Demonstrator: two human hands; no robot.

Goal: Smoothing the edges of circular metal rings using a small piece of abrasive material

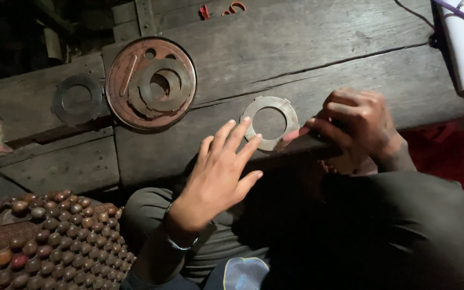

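Ring of flat grey metal with notched outer edge (270, 123) lies on the worn wooden plank bench (318, 59), near its front edge, between both hands; left hand (222, 171) hovers with fingers spread wide, fingertips just reaching the ring's near rim, holding nothing; right hand (356, 122) curled narrow around a small pinkish tool (296, 132), tip touching the ring's right rim, seemingly to work its edge; rusty round plate (151, 83) carries stacked rings; a dark ring (78, 99) lies beside it; beaded seat mat (49, 241) lower left.
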